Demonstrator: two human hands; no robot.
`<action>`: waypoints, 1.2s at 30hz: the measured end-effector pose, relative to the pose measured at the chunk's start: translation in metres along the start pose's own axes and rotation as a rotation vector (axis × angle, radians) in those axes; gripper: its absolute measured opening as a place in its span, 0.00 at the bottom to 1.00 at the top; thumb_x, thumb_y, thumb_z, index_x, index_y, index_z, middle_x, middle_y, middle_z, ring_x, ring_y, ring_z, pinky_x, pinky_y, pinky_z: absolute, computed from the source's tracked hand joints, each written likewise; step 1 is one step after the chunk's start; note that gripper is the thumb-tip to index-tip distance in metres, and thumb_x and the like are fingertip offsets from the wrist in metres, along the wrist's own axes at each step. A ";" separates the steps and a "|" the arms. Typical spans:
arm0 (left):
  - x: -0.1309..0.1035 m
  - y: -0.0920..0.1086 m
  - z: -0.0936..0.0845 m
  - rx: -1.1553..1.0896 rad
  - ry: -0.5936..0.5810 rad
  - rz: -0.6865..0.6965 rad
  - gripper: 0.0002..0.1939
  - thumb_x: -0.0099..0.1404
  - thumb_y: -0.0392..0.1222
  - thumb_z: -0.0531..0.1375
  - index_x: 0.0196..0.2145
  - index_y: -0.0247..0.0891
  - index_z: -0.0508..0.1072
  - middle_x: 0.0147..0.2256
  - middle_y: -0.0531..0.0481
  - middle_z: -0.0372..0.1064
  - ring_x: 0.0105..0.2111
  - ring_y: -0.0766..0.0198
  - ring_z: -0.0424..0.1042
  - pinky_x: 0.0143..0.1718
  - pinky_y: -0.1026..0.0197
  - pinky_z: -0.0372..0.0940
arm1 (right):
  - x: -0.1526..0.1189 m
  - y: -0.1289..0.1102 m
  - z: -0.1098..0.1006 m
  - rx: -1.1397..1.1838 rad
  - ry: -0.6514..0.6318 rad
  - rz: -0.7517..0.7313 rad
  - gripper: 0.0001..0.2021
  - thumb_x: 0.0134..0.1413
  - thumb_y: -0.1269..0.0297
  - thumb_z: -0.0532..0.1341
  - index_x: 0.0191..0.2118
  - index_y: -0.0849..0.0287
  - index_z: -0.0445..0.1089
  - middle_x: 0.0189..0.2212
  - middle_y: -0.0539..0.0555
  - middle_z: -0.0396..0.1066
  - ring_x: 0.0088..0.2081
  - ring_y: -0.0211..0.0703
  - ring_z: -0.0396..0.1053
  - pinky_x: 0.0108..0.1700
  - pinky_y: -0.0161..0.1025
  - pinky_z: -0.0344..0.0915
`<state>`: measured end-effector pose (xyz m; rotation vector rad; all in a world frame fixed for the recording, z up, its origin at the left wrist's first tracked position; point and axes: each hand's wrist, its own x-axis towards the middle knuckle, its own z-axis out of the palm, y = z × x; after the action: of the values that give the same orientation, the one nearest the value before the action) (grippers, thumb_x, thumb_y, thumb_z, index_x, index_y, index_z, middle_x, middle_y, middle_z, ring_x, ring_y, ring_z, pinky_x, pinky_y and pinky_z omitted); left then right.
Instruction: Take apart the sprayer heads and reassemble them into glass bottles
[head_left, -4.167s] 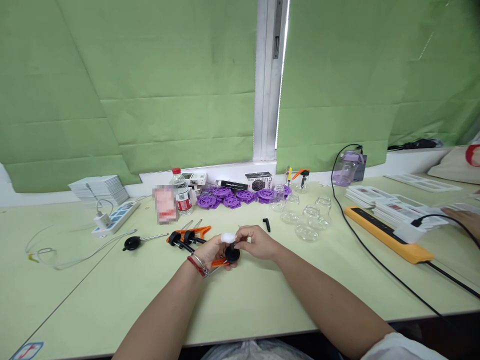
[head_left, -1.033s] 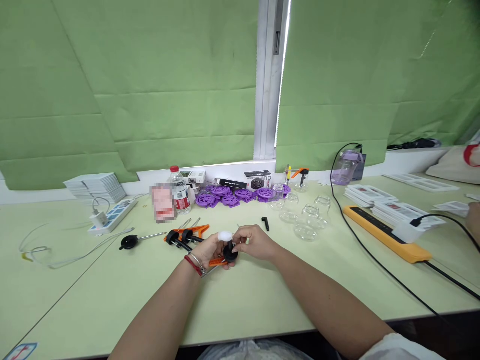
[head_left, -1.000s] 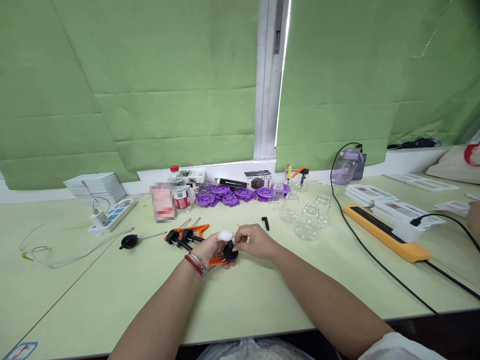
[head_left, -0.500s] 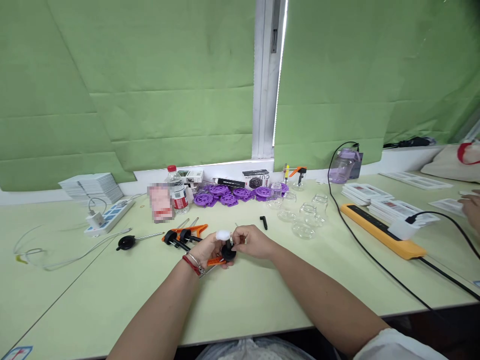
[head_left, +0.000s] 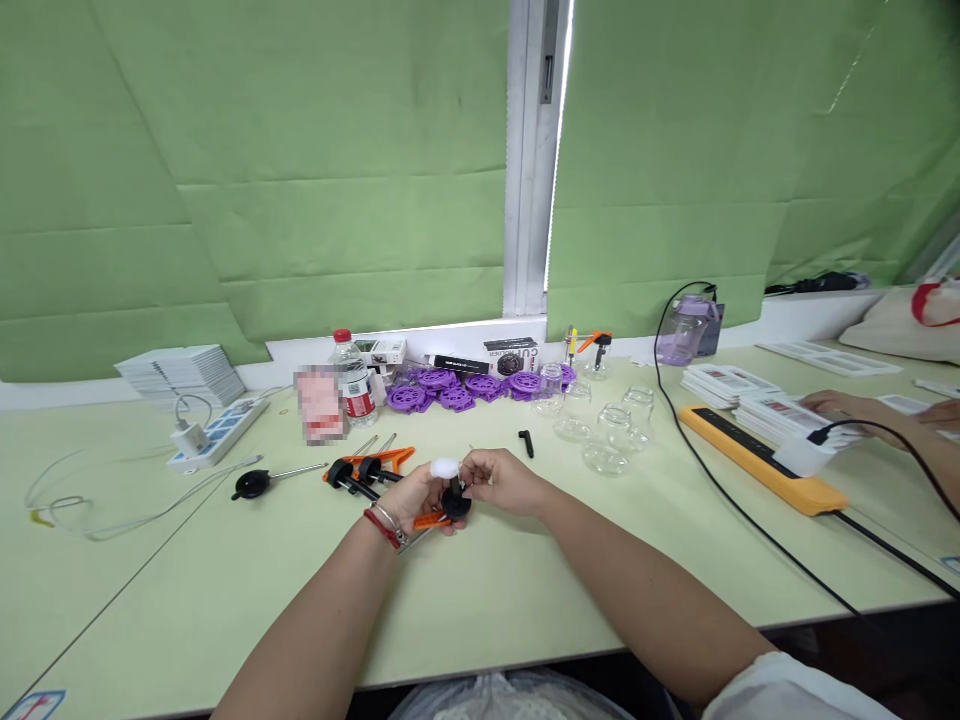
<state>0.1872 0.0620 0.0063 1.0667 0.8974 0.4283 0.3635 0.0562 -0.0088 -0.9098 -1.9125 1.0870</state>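
Note:
My left hand [head_left: 418,498] is wrapped round a black pump-like part [head_left: 455,503] with a round base, a white cap [head_left: 445,468] on top and an orange lever at its lower left. A thin metal rod sticks out below that hand. My right hand [head_left: 499,482] has its fingers closed in a pinch against the right side of the same part; whatever sits between the fingertips is too small to make out. Left of my hands lie similar black parts [head_left: 358,477] with orange levers [head_left: 397,458] and metal rods. A short black angled piece [head_left: 527,444] lies beyond my right hand.
Clear glass jars [head_left: 606,455] stand at right behind my hands. Several purple discs [head_left: 457,397] lie along the wall near a red-capped bottle [head_left: 354,380]. A yellow power strip [head_left: 765,462] with black cables runs at right, near another person's hands [head_left: 855,410]. A white power strip [head_left: 219,435] lies left.
My hands stay almost in place on the black part. At far right, the other person's hand has reached leftward over the stacked white cards, and a second hand shows.

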 end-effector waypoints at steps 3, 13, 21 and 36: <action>0.000 0.000 0.000 0.001 0.010 -0.001 0.22 0.49 0.56 0.54 0.32 0.32 0.68 0.24 0.44 0.70 0.22 0.56 0.71 0.21 0.60 0.61 | 0.000 0.000 0.000 0.014 0.000 0.010 0.05 0.40 0.74 0.62 0.27 0.61 0.64 0.22 0.45 0.61 0.25 0.32 0.59 0.30 0.31 0.58; 0.000 -0.001 -0.001 -0.015 -0.044 0.019 0.23 0.50 0.57 0.54 0.33 0.33 0.68 0.22 0.45 0.69 0.23 0.57 0.71 0.21 0.61 0.61 | 0.000 0.000 0.001 0.046 0.000 0.012 0.05 0.41 0.72 0.62 0.27 0.61 0.65 0.22 0.45 0.60 0.25 0.32 0.58 0.30 0.32 0.57; -0.002 0.001 -0.001 -0.017 -0.049 0.010 0.26 0.48 0.60 0.56 0.35 0.33 0.68 0.22 0.47 0.69 0.23 0.56 0.72 0.20 0.61 0.61 | 0.002 0.001 0.003 0.073 0.025 -0.003 0.05 0.40 0.72 0.62 0.27 0.61 0.65 0.22 0.45 0.61 0.25 0.32 0.58 0.30 0.32 0.58; -0.005 0.002 -0.002 -0.020 -0.140 0.047 0.32 0.50 0.66 0.52 0.35 0.31 0.68 0.23 0.44 0.70 0.23 0.57 0.71 0.20 0.61 0.62 | 0.001 -0.006 0.005 0.024 0.094 -0.034 0.04 0.41 0.73 0.62 0.28 0.61 0.68 0.23 0.47 0.63 0.26 0.33 0.59 0.31 0.33 0.60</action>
<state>0.1828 0.0609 0.0096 1.0872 0.7432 0.3959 0.3572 0.0526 -0.0047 -0.8963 -1.8278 1.0277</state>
